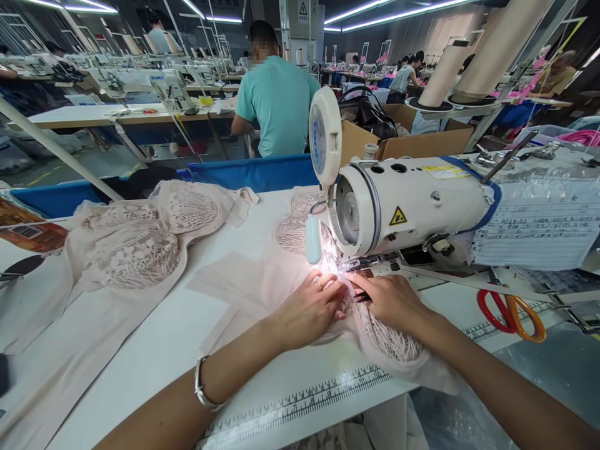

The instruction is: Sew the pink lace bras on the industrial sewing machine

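Note:
A pale pink lace bra (pixel 391 337) lies under the lit needle area of a white sewing machine (pixel 412 200). My left hand (pixel 312 306) presses and pinches its sheer fabric just left of the needle, fingers bent. On the other side, my right hand (pixel 391 300) is closed on the same bra close to the presser foot. A small dark pointed tool (pixel 360 297) pokes out from under the right fingers; its kind is mostly hidden. The needle and seam are washed out by bright light. One lace cup hangs toward the table's front edge.
Another pale pink lace bra (pixel 135 244) lies at the left. Scissors with red and orange handles (pixel 513 315) rest at the right, below a written paper sheet (pixel 537 219). Thread cones (pixel 443 75) stand behind the machine. A co-worker in a teal shirt (pixel 279 106) sits ahead.

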Demonstrator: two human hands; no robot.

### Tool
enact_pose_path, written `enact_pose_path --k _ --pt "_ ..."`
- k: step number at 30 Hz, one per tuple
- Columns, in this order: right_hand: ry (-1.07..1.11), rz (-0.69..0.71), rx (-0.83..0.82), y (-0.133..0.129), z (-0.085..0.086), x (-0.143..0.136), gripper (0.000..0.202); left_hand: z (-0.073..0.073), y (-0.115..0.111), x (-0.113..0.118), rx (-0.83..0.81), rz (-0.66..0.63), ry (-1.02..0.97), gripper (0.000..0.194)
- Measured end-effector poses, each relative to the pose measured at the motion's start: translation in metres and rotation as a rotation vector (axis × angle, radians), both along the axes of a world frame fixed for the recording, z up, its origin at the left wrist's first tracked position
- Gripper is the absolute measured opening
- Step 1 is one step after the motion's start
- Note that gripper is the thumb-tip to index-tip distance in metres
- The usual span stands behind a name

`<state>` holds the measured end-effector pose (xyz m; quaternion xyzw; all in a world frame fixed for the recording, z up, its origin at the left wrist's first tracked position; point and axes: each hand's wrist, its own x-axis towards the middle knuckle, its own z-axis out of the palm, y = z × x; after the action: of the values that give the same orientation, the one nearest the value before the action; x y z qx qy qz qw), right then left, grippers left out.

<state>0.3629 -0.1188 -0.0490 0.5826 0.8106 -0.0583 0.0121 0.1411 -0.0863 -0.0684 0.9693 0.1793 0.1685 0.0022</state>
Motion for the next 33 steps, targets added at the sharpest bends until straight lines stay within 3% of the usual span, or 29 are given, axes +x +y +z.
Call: enact_pose_path --k 7,25,33 --pt "0.035 0.054 0.063 0.004 -0.002 0.005 0.062 0.003 -0.001 -0.004 -0.026 0.038 0.012 0.049" --pt "0.218 0.171 0.074 0.015 -0.009 0.015 0.058 0.000 0.002 -0.005 -0.027 0.096 0.009 0.046" --pt "0.137 0.173 0.131 0.021 -0.007 0.016 0.053 0.003 0.005 -0.006 -0.056 0.098 0.034 0.046"
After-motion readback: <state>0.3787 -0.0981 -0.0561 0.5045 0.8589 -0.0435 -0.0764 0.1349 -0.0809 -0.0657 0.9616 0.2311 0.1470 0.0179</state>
